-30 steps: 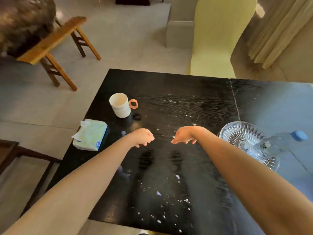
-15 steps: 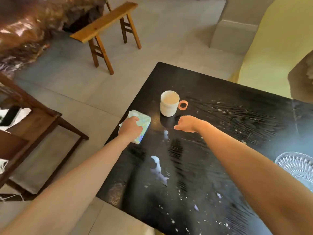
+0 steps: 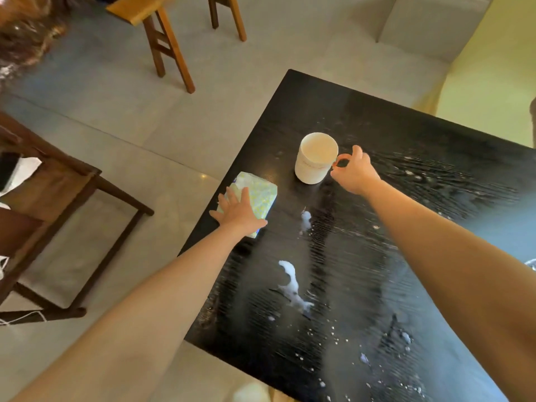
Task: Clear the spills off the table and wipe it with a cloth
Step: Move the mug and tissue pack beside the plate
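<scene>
**Two hands at a spattered table**

A glass dish is cut off at the right edge, and the mug's contents are hard to make out. The tissue pack sits at the table's left edge, bare floor beyond. The left hand lies flat and open on the pack; the right hand pinches the one mug's orange handle. Two white puddles and many droplets mark the dark top.
</scene>
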